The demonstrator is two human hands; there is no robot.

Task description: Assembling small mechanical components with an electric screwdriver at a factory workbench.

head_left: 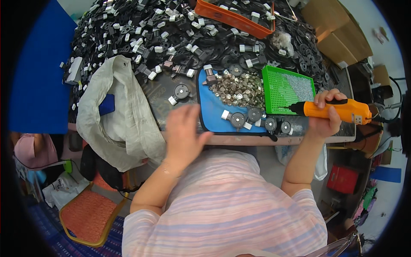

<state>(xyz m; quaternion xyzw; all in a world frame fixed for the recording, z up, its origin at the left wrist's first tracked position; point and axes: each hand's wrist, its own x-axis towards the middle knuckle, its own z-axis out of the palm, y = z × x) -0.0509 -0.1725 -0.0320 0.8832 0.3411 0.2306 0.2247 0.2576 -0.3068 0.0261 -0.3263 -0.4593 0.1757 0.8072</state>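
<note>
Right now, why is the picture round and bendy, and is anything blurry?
Head view: the fisheye lens rounds the picture, leaving black corners and bowing the upper-right cardboard; head view: the left hand looks a little smeary, while the orange power screwdriver in the right hand looks crisper.

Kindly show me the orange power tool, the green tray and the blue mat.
Orange power tool (349, 110): head view, on its housing.
Green tray (267, 91): head view, on its left wall.
Blue mat (215, 115): head view, on a bare part.

1. From my head, above my bare left hand (183, 136), one wide fisheye view looks down.
2. It faces the flat, dark tabletop (159, 95) around that hand, at close range.
</note>
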